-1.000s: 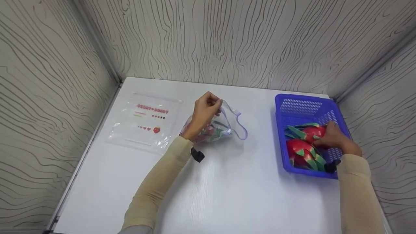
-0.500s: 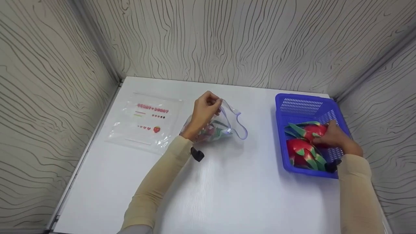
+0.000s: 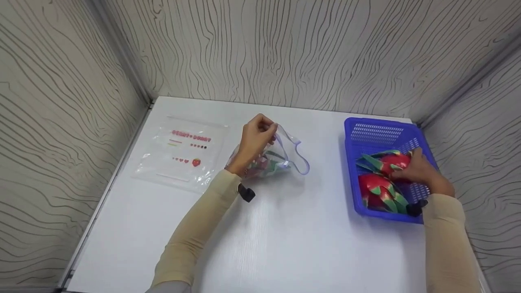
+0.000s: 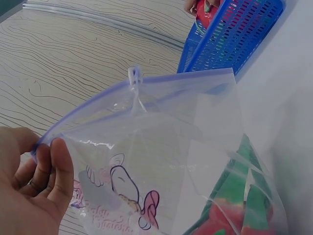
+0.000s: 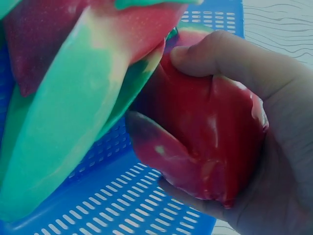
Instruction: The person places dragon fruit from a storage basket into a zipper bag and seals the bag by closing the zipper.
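Note:
My left hand point(image 3: 255, 138) pinches the lilac-edged rim of a clear zip bag point(image 4: 146, 117) and holds its mouth up. Inside the bag lies a red and green dragon fruit point(image 4: 227, 210), partly hidden by my hand in the head view. Down in the blue basket point(image 3: 351, 162), my right hand point(image 3: 419, 169) grips a dragon fruit point(image 5: 205, 117), thumb on one side and fingers curled beneath. Another dragon fruit point(image 3: 376, 191) lies beside it, nearer the basket's front, its green leaf tips filling the left of the right wrist view.
A second clear zip bag point(image 3: 183, 148) with red print lies flat on the white table point(image 3: 285, 244), left of the held bag. Wood-grain panels point(image 3: 260, 53) stand behind and at both sides of the table.
The gripped dragon fruit has shifted very slightly up within the basket along with my right hand. My left hand and the bag have barely moved.

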A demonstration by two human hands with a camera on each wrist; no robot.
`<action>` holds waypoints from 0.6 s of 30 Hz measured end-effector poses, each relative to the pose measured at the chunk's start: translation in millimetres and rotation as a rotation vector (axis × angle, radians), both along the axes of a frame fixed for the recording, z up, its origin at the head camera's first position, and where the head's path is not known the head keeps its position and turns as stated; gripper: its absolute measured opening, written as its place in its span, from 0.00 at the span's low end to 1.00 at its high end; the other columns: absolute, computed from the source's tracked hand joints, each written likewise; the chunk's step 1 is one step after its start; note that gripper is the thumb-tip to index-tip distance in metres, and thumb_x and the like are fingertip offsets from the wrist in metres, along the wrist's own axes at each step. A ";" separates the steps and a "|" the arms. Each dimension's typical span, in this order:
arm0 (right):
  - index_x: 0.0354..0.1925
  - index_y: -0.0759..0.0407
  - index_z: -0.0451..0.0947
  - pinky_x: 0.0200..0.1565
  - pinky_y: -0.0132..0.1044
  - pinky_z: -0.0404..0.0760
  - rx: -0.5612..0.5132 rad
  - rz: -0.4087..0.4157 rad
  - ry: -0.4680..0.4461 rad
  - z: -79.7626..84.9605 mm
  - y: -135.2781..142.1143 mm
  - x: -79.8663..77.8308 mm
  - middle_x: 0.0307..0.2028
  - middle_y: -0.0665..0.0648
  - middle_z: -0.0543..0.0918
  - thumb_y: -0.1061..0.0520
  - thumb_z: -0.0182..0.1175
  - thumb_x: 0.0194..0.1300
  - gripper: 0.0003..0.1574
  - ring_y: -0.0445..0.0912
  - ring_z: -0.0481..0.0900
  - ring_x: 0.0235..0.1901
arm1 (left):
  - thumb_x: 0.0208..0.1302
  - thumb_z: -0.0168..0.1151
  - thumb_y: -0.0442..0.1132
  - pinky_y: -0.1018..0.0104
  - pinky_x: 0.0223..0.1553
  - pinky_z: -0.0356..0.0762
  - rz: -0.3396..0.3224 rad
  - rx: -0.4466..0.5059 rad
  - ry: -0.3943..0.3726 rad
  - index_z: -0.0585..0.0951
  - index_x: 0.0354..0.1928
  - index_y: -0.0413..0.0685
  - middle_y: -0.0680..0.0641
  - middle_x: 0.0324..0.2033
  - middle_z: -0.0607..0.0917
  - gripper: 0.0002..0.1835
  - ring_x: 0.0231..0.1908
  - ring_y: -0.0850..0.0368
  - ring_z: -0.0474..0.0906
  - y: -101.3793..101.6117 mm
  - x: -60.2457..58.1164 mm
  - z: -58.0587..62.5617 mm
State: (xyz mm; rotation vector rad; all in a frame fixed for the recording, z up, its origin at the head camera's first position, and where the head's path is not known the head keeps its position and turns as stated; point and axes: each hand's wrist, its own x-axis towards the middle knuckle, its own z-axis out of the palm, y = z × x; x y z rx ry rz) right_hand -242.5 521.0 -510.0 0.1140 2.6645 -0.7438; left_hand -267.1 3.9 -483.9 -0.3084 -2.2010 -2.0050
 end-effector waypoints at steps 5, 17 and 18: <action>0.75 0.77 0.24 0.66 0.82 0.66 0.003 -0.034 -0.016 6.4 -0.6 -2.1 0.66 0.89 0.56 0.34 0.73 0.65 0.82 0.82 0.62 0.65 | 0.76 0.65 0.36 0.71 0.29 0.85 0.011 -0.026 0.016 0.82 0.44 0.43 0.48 0.32 0.85 0.04 0.26 0.60 0.83 -1.3 0.3 1.0; 0.79 0.76 0.28 0.65 0.81 0.67 0.027 -0.036 0.169 13.0 -6.2 -4.9 0.66 0.87 0.63 0.36 0.73 0.65 0.80 0.80 0.69 0.63 | 0.75 0.64 0.35 0.72 0.29 0.84 0.017 -0.035 0.004 0.83 0.44 0.39 0.49 0.31 0.85 0.05 0.26 0.62 0.81 -0.7 2.4 4.5; 0.80 0.75 0.29 0.65 0.81 0.67 0.031 -0.034 0.186 13.1 -6.7 -5.1 0.65 0.87 0.63 0.36 0.73 0.65 0.80 0.80 0.69 0.63 | 0.75 0.64 0.35 0.73 0.28 0.82 0.023 -0.043 0.002 0.83 0.44 0.39 0.49 0.31 0.85 0.05 0.25 0.63 0.81 -0.5 2.6 4.9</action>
